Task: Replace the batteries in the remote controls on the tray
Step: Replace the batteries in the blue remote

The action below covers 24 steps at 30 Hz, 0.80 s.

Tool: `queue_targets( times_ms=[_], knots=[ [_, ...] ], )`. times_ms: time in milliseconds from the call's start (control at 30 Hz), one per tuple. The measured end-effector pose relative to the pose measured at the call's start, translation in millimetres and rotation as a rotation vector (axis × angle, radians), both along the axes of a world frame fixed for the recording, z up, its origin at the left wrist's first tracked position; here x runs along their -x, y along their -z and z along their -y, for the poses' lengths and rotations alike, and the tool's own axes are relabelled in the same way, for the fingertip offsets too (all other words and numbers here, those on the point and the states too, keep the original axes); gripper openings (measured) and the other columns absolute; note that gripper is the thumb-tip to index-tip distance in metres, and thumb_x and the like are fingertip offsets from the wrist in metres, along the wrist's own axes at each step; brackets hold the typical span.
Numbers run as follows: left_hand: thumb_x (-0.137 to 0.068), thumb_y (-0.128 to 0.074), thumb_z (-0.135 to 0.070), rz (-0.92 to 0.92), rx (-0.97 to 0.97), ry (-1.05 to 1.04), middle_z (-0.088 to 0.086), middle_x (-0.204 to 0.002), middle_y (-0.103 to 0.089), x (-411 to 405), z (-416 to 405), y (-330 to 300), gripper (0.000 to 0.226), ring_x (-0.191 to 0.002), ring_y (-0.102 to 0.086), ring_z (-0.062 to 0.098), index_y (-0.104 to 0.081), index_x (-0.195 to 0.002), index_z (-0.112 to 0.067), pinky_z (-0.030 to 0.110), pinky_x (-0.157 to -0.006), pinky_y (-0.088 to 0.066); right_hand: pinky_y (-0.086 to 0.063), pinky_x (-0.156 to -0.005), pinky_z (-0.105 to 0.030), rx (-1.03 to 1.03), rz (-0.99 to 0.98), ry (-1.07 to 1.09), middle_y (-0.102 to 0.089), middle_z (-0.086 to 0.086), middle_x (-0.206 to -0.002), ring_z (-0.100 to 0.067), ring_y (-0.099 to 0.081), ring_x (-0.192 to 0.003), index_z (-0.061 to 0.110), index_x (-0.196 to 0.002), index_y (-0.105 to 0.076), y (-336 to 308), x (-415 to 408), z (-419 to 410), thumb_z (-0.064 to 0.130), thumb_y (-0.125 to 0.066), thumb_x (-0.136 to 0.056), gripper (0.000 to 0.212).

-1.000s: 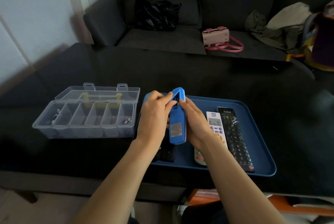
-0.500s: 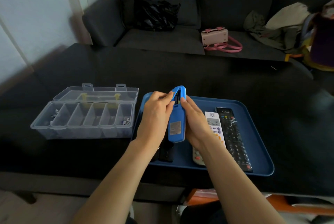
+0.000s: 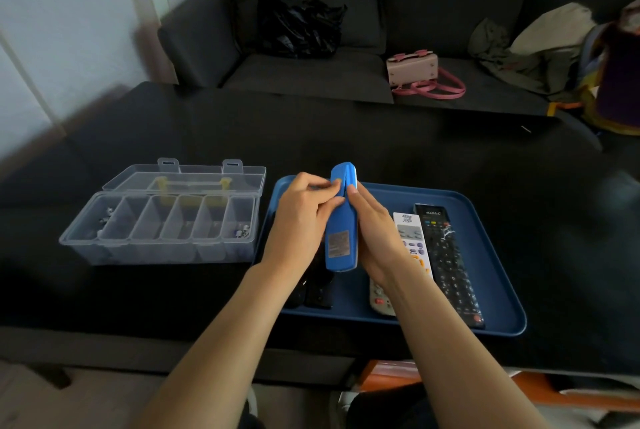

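Observation:
I hold a blue remote (image 3: 341, 224) upright over the blue tray (image 3: 498, 290), its labelled back facing me. My left hand (image 3: 299, 224) grips its left side, fingertips on the blue cover near the top. My right hand (image 3: 375, 231) grips its right side, thumb against the upper edge. On the tray lie a white remote (image 3: 412, 238), a long black remote (image 3: 450, 262), a grey remote (image 3: 379, 297) partly under my right wrist, and black remotes (image 3: 317, 290) under my left wrist.
An open clear plastic organiser box (image 3: 166, 220) stands left of the tray, with small batteries (image 3: 242, 231) in its end compartments. All sit on a black table (image 3: 381, 144). Behind it is a dark sofa with a black bag (image 3: 298, 26), a pink handbag (image 3: 414, 70) and clothes.
The gap at the top of the blue remote's back, open a second ago, now looks covered. My left fingertips have shifted onto that cover. The hands stayed over the tray.

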<state>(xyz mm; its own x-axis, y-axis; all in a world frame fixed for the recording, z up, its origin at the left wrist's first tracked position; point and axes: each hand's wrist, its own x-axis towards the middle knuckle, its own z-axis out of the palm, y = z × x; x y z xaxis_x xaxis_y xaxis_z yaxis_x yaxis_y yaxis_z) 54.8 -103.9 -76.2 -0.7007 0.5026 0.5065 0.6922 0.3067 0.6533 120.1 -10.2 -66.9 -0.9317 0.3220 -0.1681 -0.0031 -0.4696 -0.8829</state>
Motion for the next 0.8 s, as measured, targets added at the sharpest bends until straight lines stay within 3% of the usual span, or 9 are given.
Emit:
queue_targets(
  times_ms=[67, 200, 367, 433, 633, 733, 767, 800],
  knots=[
    [-0.087, -0.062, -0.014, 0.003, -0.006, 0.024, 0.005, -0.117, -0.058, 3, 1, 2, 0.029, -0.104, -0.055, 0.017, -0.065, -0.114, -0.008, 0.038, -0.079, -0.055, -0.055, -0.055, -0.026, -0.017, -0.001, -0.018, -0.065, -0.008, -0.093, -0.011, -0.068, -0.066, 0.013, -0.129, -0.051, 0, -1, -1, 0.027, -0.038, -0.102, 0.034],
    [-0.087, -0.049, -0.018, -0.019, 0.103, 0.057, -0.004, -0.129, -0.055, 7, 4, 8, 0.04, -0.119, -0.047, 0.021, -0.057, -0.126, -0.019, 0.048, -0.089, -0.048, -0.055, -0.059, -0.026, -0.034, -0.023, 0.008, -0.063, -0.01, -0.096, -0.013, -0.066, -0.072, 0.011, -0.129, -0.051, 2, -2, -2, 0.026, -0.035, -0.102, 0.034],
    [-0.079, -0.046, 0.014, 0.02, 0.131, 0.134, 0.002, -0.135, -0.049, 9, 9, 9, 0.06, -0.123, -0.044, 0.025, -0.053, -0.13, -0.017, 0.048, -0.095, -0.045, -0.057, -0.06, -0.03, -0.024, 0.001, 0.008, -0.062, -0.015, -0.098, -0.017, -0.066, -0.07, 0.012, -0.127, -0.052, 2, -5, -5, 0.029, -0.037, -0.102, 0.034],
    [-0.078, -0.047, 0.018, -0.006, 0.155, 0.131, 0.003, -0.135, -0.049, 8, 10, 7, 0.063, -0.125, -0.042, 0.025, -0.051, -0.131, -0.016, 0.047, -0.1, -0.042, -0.058, -0.065, -0.033, -0.056, 0.018, 0.001, -0.061, -0.019, -0.104, -0.022, -0.066, -0.073, 0.013, -0.128, -0.052, 3, -5, -6, 0.032, -0.038, -0.101, 0.035],
    [-0.076, -0.049, 0.018, 0.105, 0.119, 0.144, -0.002, -0.139, -0.044, 3, 10, 2, 0.068, -0.131, -0.035, 0.018, -0.047, -0.135, -0.017, 0.032, -0.099, -0.046, -0.059, -0.066, -0.034, -0.01, 0.041, 0.001, -0.062, -0.024, -0.111, -0.027, -0.066, -0.079, 0.015, -0.125, -0.053, -1, -5, -7, 0.029, -0.037, -0.1, 0.033],
    [-0.08, -0.042, 0.019, 0.293, 0.075, 0.17, -0.001, -0.145, -0.037, 3, 11, 1, 0.07, -0.138, -0.025, 0.014, -0.043, -0.137, -0.021, -0.002, -0.088, -0.035, -0.058, -0.07, -0.037, -0.061, 0.046, -0.013, -0.062, -0.023, -0.109, -0.031, -0.064, -0.085, 0.019, -0.127, -0.054, -4, -6, -9, 0.024, -0.037, -0.099, 0.033],
    [-0.082, -0.04, 0.018, 0.35, 0.074, 0.186, -0.001, -0.147, -0.035, 4, 11, 1, 0.07, -0.14, -0.021, 0.012, -0.041, -0.138, -0.024, -0.006, -0.086, -0.031, -0.058, -0.071, -0.037, -0.086, 0.051, -0.01, -0.063, -0.022, -0.108, -0.03, -0.064, -0.084, 0.021, -0.129, -0.053, -5, -6, -10, 0.023, -0.038, -0.099, 0.033],
    [-0.083, -0.039, 0.015, 0.378, 0.083, 0.198, -0.002, -0.148, -0.034, 5, 11, 2, 0.07, -0.14, -0.021, 0.01, -0.039, -0.139, -0.028, -0.003, -0.093, -0.028, -0.059, -0.071, -0.037, -0.109, 0.064, 0.003, -0.063, -0.022, -0.107, -0.029, -0.064, -0.083, 0.023, -0.13, -0.053, -6, -6, -11, 0.022, -0.041, -0.099, 0.033]
  ],
)
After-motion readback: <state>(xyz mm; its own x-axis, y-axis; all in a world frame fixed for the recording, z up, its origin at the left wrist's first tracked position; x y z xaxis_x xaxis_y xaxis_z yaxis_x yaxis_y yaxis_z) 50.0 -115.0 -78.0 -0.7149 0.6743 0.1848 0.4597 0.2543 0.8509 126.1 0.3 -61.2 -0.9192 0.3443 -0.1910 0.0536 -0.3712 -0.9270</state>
